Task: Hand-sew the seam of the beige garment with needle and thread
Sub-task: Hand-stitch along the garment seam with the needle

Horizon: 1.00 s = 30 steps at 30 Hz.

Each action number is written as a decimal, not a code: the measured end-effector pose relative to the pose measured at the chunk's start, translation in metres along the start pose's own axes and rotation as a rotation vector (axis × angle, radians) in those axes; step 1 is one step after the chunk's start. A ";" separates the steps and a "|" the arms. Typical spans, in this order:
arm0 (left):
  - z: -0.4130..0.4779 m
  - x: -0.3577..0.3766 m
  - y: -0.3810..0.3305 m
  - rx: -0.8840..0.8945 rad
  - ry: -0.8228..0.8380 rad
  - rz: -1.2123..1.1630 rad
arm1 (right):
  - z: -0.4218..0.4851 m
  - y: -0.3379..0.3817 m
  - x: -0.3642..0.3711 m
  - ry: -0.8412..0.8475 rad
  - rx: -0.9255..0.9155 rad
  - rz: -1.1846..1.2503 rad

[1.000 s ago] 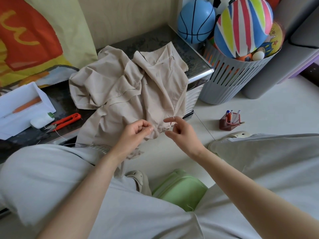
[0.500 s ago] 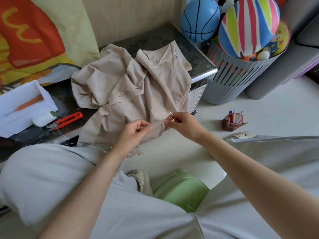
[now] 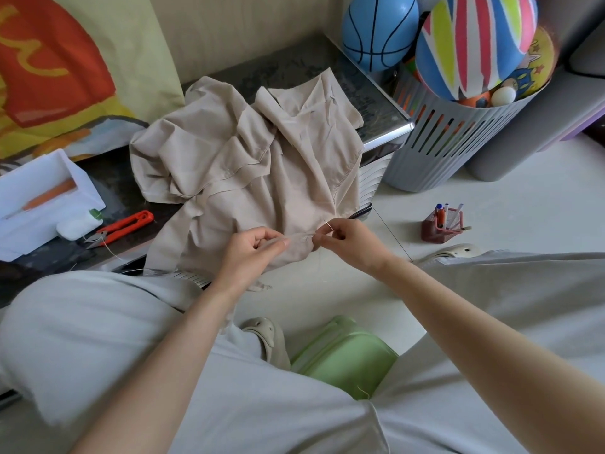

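Note:
The beige garment (image 3: 248,165) lies crumpled on a low dark table (image 3: 294,65), its lower edge hanging toward me. My left hand (image 3: 252,247) pinches the seam edge of the garment between thumb and fingers. Just to its right, my right hand (image 3: 343,237) pinches a thin needle (image 3: 328,224) whose tip pokes up at the fabric edge. A pale thread hangs down from the seam below the hands; it is faint.
Red thread snips (image 3: 122,227) and a white spool (image 3: 78,224) lie on the table's left beside a white box (image 3: 39,198). A grey basket (image 3: 451,139) of balls stands right of the table. A red pen holder (image 3: 442,226) sits on the floor, a green stool (image 3: 343,355) below me.
My right hand moved left to the seam and now holds the needle against the fabric edge. My left hand has kept its pinch on the seam.

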<state>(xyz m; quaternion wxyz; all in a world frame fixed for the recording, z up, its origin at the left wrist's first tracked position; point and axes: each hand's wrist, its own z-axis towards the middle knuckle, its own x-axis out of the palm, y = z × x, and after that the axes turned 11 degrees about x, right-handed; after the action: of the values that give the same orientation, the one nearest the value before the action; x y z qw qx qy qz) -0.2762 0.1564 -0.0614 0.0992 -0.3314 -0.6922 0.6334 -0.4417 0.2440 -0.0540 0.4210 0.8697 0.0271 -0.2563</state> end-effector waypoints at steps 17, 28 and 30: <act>-0.001 -0.001 -0.002 -0.002 0.001 0.010 | -0.031 0.002 0.032 -0.050 -0.148 0.074; -0.002 -0.002 -0.007 -0.036 0.003 -0.029 | -0.036 0.002 0.034 -0.075 -0.080 0.085; -0.002 -0.002 -0.007 -0.028 0.001 -0.035 | -0.037 0.003 0.034 -0.075 -0.079 0.099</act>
<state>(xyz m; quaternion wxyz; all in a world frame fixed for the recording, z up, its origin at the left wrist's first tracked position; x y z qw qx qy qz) -0.2756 0.1573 -0.0534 0.1059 -0.3208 -0.7067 0.6217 -0.3959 0.2638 -0.0489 0.4680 0.8423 -0.0219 -0.2664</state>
